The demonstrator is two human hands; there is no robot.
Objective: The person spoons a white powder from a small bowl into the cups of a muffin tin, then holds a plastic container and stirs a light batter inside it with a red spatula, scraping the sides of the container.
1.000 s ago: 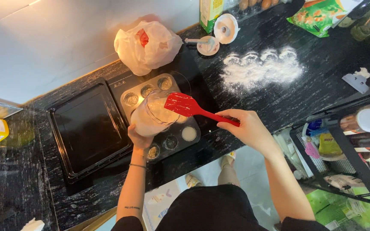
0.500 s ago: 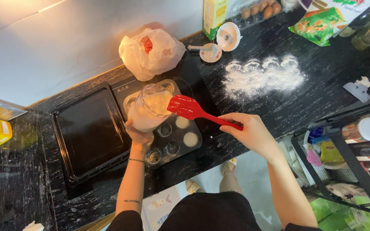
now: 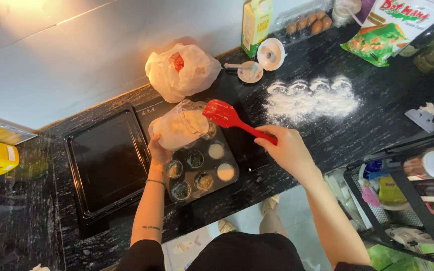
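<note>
A clear measuring jug [image 3: 181, 129] of pale batter is gripped from below by the left hand [image 3: 157, 150], fingers wrapped closed around its base, and it is tilted with its mouth toward three o'clock over the far corner of a dark muffin tin [image 3: 200, 169]. A red spatula [image 3: 232, 119] is held by its handle in the closed right hand [image 3: 286, 149], the blade raised at the jug's mouth, at about ten o'clock from the fist. In the tin, two cups on the three o'clock side are seen filled pale, while the others look dark. For a clean fill, the jug is probably best kept low over one cup and the flow cut off with the blade's edge, so no batter is trailed across the rims. The left forearm is extended straight toward twelve o'clock with the wrist bent back; the right forearm is angled in from five o'clock, wrist level. An empty black baking tray [image 3: 107, 163] lies at nine o'clock, just beside the tin, and spilled flour [image 3: 313, 98] at two o'clock
</note>
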